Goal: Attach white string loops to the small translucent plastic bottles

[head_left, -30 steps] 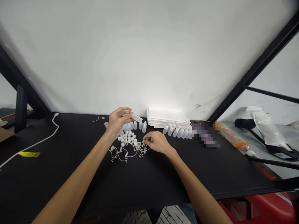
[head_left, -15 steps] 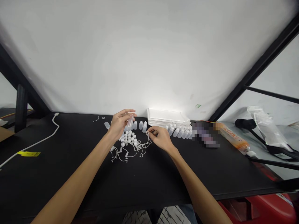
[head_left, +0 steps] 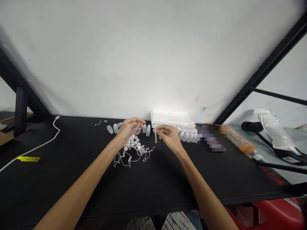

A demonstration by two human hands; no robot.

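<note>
My left hand [head_left: 129,130] is closed around a small translucent plastic bottle [head_left: 135,129], tilted and partly covered by the fingers. Pinched in my right hand [head_left: 168,135] is a thin white cord [head_left: 155,136] with a small loop at its top, hanging down from the fingertips. Under and in front of my left hand lies a cluster of round white caps [head_left: 132,143]. Loose white cords [head_left: 130,158] lie tangled just nearer to me. Several small bottles [head_left: 148,130] stand between the hands, and others [head_left: 115,128] are left of my left hand.
A stack of flat white sheets or trays [head_left: 171,118] rests against the wall. Several bottles [head_left: 188,136] lie in a row beside my right hand. An orange-labelled package [head_left: 240,142] is at the right, a white cable [head_left: 48,145] with a yellow tag at the left.
My right hand has lifted the cord away from the pile, slightly up and to the right. My left hand has shifted a little to the right with the bottle.
</note>
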